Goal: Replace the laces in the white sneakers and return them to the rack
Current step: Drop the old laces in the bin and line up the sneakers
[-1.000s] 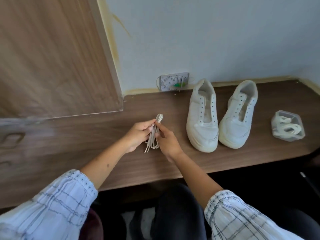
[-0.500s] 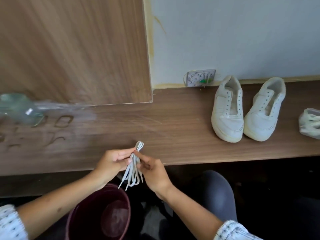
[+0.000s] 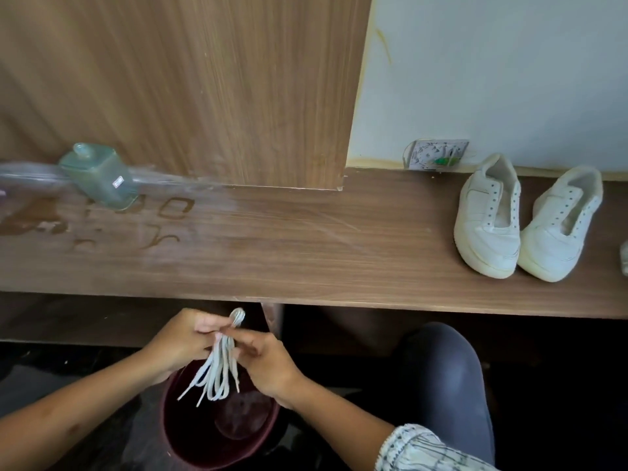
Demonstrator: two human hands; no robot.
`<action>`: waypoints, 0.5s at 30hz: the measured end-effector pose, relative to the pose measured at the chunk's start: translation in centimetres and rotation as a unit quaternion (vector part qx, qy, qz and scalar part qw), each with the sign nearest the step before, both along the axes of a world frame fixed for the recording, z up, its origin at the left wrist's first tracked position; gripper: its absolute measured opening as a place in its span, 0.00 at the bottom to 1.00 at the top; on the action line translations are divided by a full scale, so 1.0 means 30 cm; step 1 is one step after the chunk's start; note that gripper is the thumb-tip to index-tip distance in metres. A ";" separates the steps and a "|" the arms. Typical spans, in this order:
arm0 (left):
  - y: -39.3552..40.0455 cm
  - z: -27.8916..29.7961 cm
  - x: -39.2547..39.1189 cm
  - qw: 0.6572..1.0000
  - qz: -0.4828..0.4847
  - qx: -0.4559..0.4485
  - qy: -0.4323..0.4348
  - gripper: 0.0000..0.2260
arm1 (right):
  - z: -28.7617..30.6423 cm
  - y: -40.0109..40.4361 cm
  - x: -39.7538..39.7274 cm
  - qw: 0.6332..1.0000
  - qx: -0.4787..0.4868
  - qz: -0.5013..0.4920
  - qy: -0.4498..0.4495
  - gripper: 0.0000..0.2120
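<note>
A folded bundle of greyish old laces (image 3: 219,367) hangs between both my hands, below the front edge of the wooden shelf (image 3: 306,253). My left hand (image 3: 180,345) pinches the bundle near its looped top, and my right hand (image 3: 268,362) grips it from the right. The loose ends dangle over a dark maroon bin (image 3: 221,423) on the floor. Two white sneakers without laces stand side by side on the shelf at the right, the left sneaker (image 3: 487,212) and the right sneaker (image 3: 560,222), toes toward me.
A green glass bottle (image 3: 98,176) stands on the shelf at the left beside a wooden panel (image 3: 190,90). A wall socket (image 3: 436,154) sits behind the sneakers. A pale object (image 3: 624,253) is cut off at the right edge. My knee (image 3: 441,372) is under the shelf.
Both hands carried the lace bundle from above the shelf down and toward me, to over the maroon bin. The view swung left, so the sneakers now sit far right.
</note>
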State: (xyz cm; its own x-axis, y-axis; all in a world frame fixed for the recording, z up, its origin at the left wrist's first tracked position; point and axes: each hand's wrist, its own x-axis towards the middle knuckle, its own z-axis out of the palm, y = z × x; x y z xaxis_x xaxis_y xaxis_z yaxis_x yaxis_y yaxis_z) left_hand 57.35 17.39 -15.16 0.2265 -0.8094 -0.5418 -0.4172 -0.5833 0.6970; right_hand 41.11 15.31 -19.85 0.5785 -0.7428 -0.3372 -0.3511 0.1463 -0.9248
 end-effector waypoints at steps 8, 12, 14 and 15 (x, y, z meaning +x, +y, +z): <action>-0.049 0.026 -0.045 0.983 -0.133 0.018 -0.128 0.14 | 0.045 -0.050 -0.062 0.998 0.017 0.025 0.057 0.16; -0.114 0.077 -0.121 0.981 -0.152 -0.021 -0.118 0.14 | 0.098 -0.127 -0.145 1.000 0.008 -0.008 0.023 0.15; -0.158 0.100 -0.170 0.983 -0.145 -0.043 -0.103 0.14 | 0.119 -0.171 -0.197 0.999 0.010 -0.032 -0.001 0.16; -0.177 0.112 -0.189 0.984 -0.139 -0.056 -0.096 0.14 | 0.126 -0.187 -0.216 0.999 0.007 -0.043 -0.016 0.16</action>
State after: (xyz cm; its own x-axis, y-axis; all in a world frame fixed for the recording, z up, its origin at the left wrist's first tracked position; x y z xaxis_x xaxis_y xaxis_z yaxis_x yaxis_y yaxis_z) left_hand 51.69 12.10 -11.80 0.0765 -0.9070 -0.4141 -0.6803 -0.3512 0.6434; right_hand 34.63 9.69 -16.08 0.5236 -0.7855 -0.3298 -0.3063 0.1876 -0.9333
